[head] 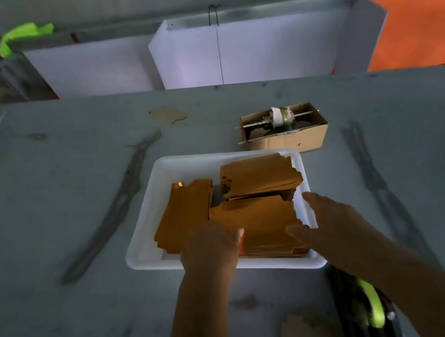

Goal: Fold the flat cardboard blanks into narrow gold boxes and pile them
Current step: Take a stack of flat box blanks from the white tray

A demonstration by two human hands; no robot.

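My left hand (210, 247) rests on the nearest stack of flat, notch-edged gold blanks (257, 225) in the white tray (149, 211) on the grey surface (56, 213), fingers blurred beyond telling, while my right hand (328, 220) hovers just beside with fingers loosely spread.

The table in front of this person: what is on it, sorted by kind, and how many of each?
White tray: 1
Stacks of flat gold blanks in the tray: 3
Brown cardboard box holding a roll on a stick: 1
Hands, left and right, both over the tray: 2
Black and green object at the near edge: 1
Total: 8
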